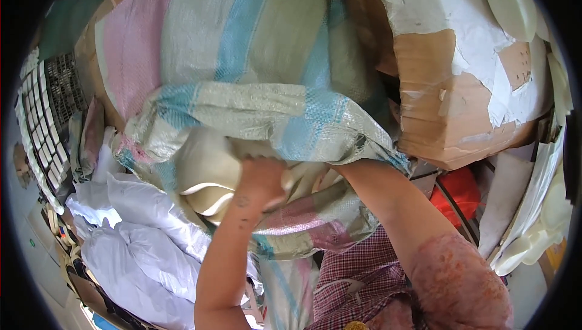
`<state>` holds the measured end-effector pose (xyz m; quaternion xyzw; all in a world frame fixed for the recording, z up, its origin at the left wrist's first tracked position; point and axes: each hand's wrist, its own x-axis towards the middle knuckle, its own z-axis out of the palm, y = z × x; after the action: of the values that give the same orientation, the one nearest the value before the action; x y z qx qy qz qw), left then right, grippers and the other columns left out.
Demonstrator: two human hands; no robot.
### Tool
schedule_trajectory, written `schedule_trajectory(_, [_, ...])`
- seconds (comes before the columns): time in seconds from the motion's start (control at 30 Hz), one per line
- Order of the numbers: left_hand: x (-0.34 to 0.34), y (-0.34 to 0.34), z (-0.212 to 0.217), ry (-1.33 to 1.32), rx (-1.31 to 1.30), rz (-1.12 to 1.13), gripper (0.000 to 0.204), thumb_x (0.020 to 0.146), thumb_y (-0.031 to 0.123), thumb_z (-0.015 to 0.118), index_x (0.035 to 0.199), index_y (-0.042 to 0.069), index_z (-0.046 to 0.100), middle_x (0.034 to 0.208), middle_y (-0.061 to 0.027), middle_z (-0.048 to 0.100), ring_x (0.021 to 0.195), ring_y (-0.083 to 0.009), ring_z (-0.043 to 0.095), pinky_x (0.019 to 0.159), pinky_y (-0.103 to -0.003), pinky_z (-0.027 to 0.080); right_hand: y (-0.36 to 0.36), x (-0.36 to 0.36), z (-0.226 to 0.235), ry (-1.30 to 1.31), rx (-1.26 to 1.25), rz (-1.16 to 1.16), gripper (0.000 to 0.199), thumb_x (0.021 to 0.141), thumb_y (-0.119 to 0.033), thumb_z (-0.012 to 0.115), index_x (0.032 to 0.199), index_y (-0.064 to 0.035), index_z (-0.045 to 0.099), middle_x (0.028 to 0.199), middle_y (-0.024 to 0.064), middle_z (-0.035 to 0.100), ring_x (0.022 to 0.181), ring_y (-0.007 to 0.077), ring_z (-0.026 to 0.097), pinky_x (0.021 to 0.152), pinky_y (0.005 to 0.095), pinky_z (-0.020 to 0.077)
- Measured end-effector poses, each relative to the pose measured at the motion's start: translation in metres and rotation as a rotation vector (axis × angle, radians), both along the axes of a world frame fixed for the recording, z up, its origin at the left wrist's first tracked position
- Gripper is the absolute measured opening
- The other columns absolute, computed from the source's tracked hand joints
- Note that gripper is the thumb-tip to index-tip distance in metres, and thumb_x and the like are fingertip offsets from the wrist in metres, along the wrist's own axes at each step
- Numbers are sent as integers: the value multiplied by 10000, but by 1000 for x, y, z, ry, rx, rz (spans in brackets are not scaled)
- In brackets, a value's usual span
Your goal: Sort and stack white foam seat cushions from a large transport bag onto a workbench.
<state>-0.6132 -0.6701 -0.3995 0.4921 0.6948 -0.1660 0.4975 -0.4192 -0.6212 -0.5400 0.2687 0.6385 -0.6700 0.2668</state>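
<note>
A large woven plastic sack (248,33) with pale, blue and pink stripes lies with its mouth toward me. Its edge is folded back. Several smooth cream-coloured curved pieces (209,199) fill the opening; their exact kind is unclear. Over them, inside the mouth, my left hand (265,179) is curled closed, slightly blurred, and whatever its fingers grip is hidden. From the right, my right forearm (379,193) reaches under the folded edge. The sack covers that hand, so its fingers do not show.
White plastic bags (139,257) are heaped at the left, below a white plastic crate (45,127). A worn cardboard box (439,105) with torn white covering stands at the right. Beneath it are a red bag (456,195) and thin dark bars. More cream pieces (530,245) lie at the far right.
</note>
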Motion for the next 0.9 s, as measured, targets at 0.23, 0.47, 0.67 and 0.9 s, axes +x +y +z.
schedule_trajectory(0.23, [-12, -18, -73, 287, 424, 180, 561, 776, 306, 619, 1294, 144, 479, 1338, -129, 461, 1281, -308, 365, 1075, -414, 265, -1, -22, 0, 110, -1, 1, 452, 853, -352, 543, 1219, -88, 517, 1129, 105, 588, 1050, 269, 553, 933, 366, 413])
schedule_trajectory(0.47, [18, -20, -129, -113, 313, 545, 645, 731, 202, 641, 1334, 115, 431, 1406, -130, 377, 1332, -310, 283, 1117, -396, 184, 1, -14, -13, 154, 14, 28, 441, 843, -344, 558, 1203, -91, 529, 1111, 104, 595, 1036, 272, 561, 921, 366, 425])
schedule_trajectory(0.67, [6, -16, -116, -5, 265, 283, 663, 712, 236, 658, 1327, 118, 439, 1395, -144, 391, 1298, -310, 342, 1095, -405, 238, -6, -29, -6, 211, -16, 49, 433, 834, -338, 570, 1190, -93, 538, 1095, 102, 601, 1024, 275, 568, 911, 367, 435])
schedule_trajectory(0.9, [-8, -22, -70, 120, 211, -10, 579, 688, 264, 671, 1225, 104, 526, 1210, -116, 556, 1102, -300, 534, 937, -371, 434, -8, -27, -9, 309, 10, 65, 422, 824, -330, 585, 1174, -96, 549, 1076, 101, 608, 1010, 279, 576, 899, 368, 447])
